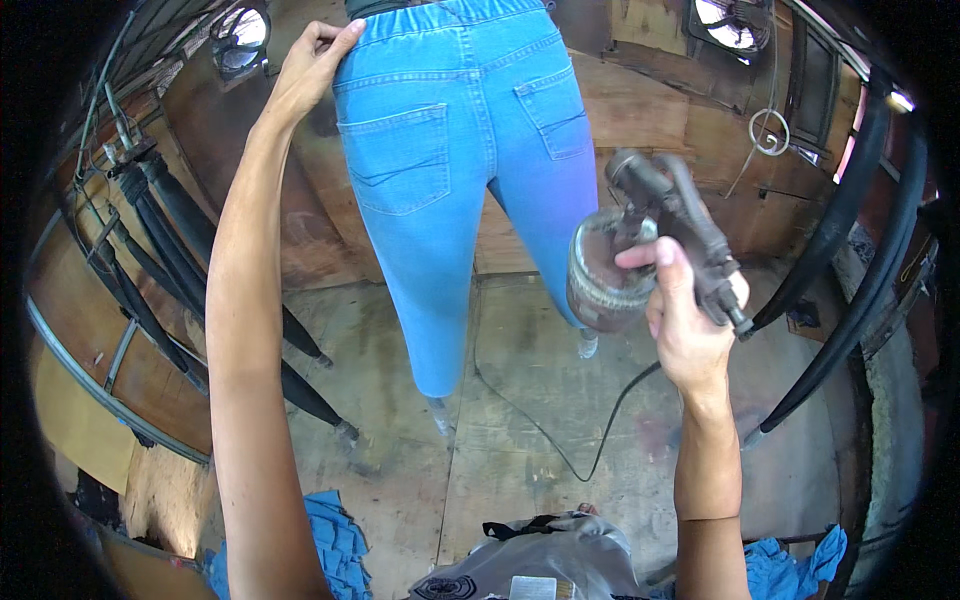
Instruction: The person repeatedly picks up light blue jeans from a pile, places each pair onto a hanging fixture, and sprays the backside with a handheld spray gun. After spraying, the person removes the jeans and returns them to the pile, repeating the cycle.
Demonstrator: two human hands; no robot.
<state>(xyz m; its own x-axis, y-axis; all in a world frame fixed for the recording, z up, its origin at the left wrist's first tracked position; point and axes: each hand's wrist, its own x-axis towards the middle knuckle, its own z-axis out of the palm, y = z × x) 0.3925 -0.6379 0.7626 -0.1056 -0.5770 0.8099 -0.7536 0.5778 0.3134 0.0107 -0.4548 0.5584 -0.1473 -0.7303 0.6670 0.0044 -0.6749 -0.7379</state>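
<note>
Right hand (pixel 690 330) grips a spray gun (pixel 680 225) by its handle; the cup looks heavy and grimy. Left hand (pixel 310 65) pinches the stretched jeans (pixel 450 150) at the waistband, soft denim.

Single head view, looking down, close above forearms.

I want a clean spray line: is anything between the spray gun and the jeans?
Nothing visible: the right hand holds the spray gun beside the jeans, and the left hand grips their waistband.
</note>
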